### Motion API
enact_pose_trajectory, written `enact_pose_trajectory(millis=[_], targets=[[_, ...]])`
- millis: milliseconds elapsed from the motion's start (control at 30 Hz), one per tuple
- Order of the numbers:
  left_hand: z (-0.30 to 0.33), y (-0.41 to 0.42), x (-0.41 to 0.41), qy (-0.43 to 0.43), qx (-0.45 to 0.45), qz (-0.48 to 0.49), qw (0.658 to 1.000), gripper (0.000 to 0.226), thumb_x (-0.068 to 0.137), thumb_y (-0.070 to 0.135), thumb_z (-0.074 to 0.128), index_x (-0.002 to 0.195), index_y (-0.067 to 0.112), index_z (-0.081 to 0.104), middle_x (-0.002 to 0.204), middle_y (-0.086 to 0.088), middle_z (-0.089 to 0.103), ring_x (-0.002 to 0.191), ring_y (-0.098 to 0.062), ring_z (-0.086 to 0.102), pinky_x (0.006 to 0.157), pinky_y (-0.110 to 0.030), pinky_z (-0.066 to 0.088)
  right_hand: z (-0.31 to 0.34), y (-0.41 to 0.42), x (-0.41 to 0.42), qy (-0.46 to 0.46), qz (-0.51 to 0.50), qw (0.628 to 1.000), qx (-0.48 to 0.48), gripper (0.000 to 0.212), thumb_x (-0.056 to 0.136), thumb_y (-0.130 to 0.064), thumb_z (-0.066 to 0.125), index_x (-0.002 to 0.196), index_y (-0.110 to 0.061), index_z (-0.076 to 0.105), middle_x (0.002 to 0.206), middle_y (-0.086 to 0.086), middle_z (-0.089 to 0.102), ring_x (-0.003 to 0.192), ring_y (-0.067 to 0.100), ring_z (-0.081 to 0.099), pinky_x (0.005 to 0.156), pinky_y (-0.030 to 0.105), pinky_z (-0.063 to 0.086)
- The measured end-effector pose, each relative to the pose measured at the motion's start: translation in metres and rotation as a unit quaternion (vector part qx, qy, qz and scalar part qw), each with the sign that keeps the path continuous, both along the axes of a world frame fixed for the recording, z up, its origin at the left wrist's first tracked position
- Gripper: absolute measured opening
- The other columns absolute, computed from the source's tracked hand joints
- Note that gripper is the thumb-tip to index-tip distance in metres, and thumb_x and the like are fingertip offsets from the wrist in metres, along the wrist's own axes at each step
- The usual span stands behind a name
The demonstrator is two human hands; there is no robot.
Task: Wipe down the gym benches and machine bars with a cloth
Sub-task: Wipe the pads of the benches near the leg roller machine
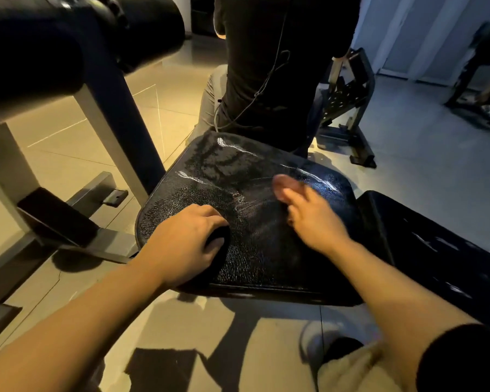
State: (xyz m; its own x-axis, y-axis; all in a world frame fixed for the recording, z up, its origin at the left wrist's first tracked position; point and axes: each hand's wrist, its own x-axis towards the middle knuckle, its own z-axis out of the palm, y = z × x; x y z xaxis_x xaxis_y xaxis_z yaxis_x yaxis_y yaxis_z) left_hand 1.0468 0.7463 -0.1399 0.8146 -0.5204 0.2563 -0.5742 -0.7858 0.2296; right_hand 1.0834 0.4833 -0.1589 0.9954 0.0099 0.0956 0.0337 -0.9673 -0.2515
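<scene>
Left hand (181, 244) grips a dark cloth (218, 239) on the seat pad (266, 222) near its left edge; right hand (309, 210) hovers over mid-pad, blurred, fingers loose, holding nothing. I judge the pad partly wiped: wet streaks show, while the adjoining back pad (441, 244) and upper machine bars (119, 114) remain. Open floor (164, 131) lies left; a seated person (277, 69) crowds the far edge.

Glossy beige floor tiles (68, 154) lower left, warm light. Cooler grey floor (425, 154) right. Pale wall panels (419, 32) upper right. Grey metal machine frame (116, 117) at left. Black adjustable rack (348, 108) right of centre. Person in dark top (272, 66) top centre.
</scene>
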Motion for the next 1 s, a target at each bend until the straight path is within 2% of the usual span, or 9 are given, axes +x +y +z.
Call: enact_pose_trajectory(millis=[67, 133, 267, 367, 467, 600, 667, 833, 1000], targets=[[0.002, 0.004, -0.001, 0.005, 0.019, -0.003, 1.000, 0.034, 0.093, 0.036, 0.056, 0.126, 0.026, 0.060, 0.127, 0.007, 0.055, 0.118, -0.016, 0.048, 0.094, -0.035, 0.046, 0.003, -0.021, 0.007, 0.025, -0.098, 0.995, 0.026, 0.046, 0.104, -0.029, 0.036, 0.150, -0.029, 0.034, 0.158, 0.008, 0.022, 0.140, 0.031, 0.028, 0.112, 0.042, 0.031], [0.004, 0.009, -0.003, 0.019, 0.033, 0.002, 0.999, 0.037, 0.095, 0.036, 0.053, 0.130, 0.027, 0.057, 0.131, 0.008, 0.052, 0.122, -0.014, 0.044, 0.097, -0.033, 0.044, 0.002, -0.003, 0.003, 0.015, -0.109, 0.994, 0.026, 0.046, 0.104, -0.030, 0.036, 0.150, -0.027, 0.033, 0.160, 0.007, 0.019, 0.143, 0.031, 0.024, 0.112, 0.044, 0.031], [0.007, 0.016, -0.006, 0.025, 0.037, 0.013, 0.999, 0.039, 0.095, 0.036, 0.053, 0.133, 0.028, 0.054, 0.135, 0.009, 0.050, 0.124, -0.012, 0.042, 0.101, -0.031, 0.041, 0.000, 0.091, -0.023, -0.023, 0.097, 0.995, 0.014, 0.050, 0.104, -0.030, 0.035, 0.153, -0.025, 0.027, 0.162, 0.008, 0.010, 0.148, 0.026, 0.012, 0.118, 0.039, 0.023], [0.010, 0.017, -0.007, 0.033, 0.041, 0.011, 0.999, 0.041, 0.096, 0.036, 0.051, 0.136, 0.029, 0.050, 0.138, 0.009, 0.047, 0.126, -0.010, 0.040, 0.104, -0.025, 0.037, 0.003, 0.109, -0.030, -0.025, 0.203, 0.979, -0.008, 0.050, 0.105, -0.033, 0.031, 0.154, -0.029, 0.024, 0.163, 0.005, 0.009, 0.149, 0.022, 0.009, 0.118, 0.040, 0.025], [0.009, 0.022, -0.005, 0.034, 0.050, 0.016, 0.998, 0.042, 0.096, 0.038, 0.050, 0.136, 0.027, 0.050, 0.139, 0.008, 0.046, 0.128, -0.012, 0.038, 0.105, -0.030, 0.037, 0.006, 0.073, 0.007, 0.003, 0.148, 0.988, -0.033, 0.048, 0.105, -0.034, 0.032, 0.153, -0.034, 0.025, 0.162, 0.005, 0.011, 0.147, 0.023, 0.016, 0.118, 0.039, 0.026], [0.010, 0.030, -0.005, 0.038, 0.061, 0.023, 0.997, 0.046, 0.096, 0.040, 0.049, 0.141, 0.029, 0.044, 0.145, 0.008, 0.040, 0.133, -0.013, 0.033, 0.109, -0.030, 0.032, 0.006, 0.054, 0.040, 0.008, 0.016, 1.000, -0.020, 0.049, 0.104, -0.029, 0.033, 0.152, -0.024, 0.027, 0.161, 0.012, 0.015, 0.145, 0.031, 0.020, 0.116, 0.040, 0.025], [0.010, 0.035, -0.005, 0.038, 0.062, 0.029, 0.997, 0.049, 0.097, 0.042, 0.047, 0.144, 0.030, 0.040, 0.149, 0.009, 0.035, 0.137, -0.011, 0.029, 0.112, -0.029, 0.029, 0.005, 0.083, 0.029, -0.006, 0.056, 0.998, -0.013, 0.050, 0.104, -0.029, 0.035, 0.153, -0.023, 0.025, 0.161, 0.012, 0.013, 0.146, 0.030, 0.017, 0.118, 0.040, 0.024], [0.011, 0.041, -0.005, 0.044, 0.055, 0.040, 0.997, 0.052, 0.096, 0.045, 0.047, 0.145, 0.030, 0.037, 0.152, 0.008, 0.032, 0.138, -0.011, 0.027, 0.114, -0.027, 0.025, 0.007, 0.129, 0.009, -0.017, 0.255, 0.966, -0.024, 0.051, 0.104, -0.035, 0.030, 0.154, -0.031, 0.020, 0.162, 0.005, 0.010, 0.149, 0.022, 0.010, 0.118, 0.042, 0.026], [0.013, 0.046, -0.003, 0.051, 0.069, 0.048, 0.995, 0.056, 0.097, 0.047, 0.045, 0.148, 0.030, 0.031, 0.156, 0.005, 0.025, 0.142, -0.013, 0.021, 0.116, -0.029, 0.023, 0.012, 0.127, 0.084, -0.018, 0.170, 0.985, -0.024, 0.048, 0.104, -0.030, 0.034, 0.151, -0.023, 0.031, 0.155, 0.012, 0.025, 0.139, 0.031, 0.029, 0.113, 0.040, 0.031]])
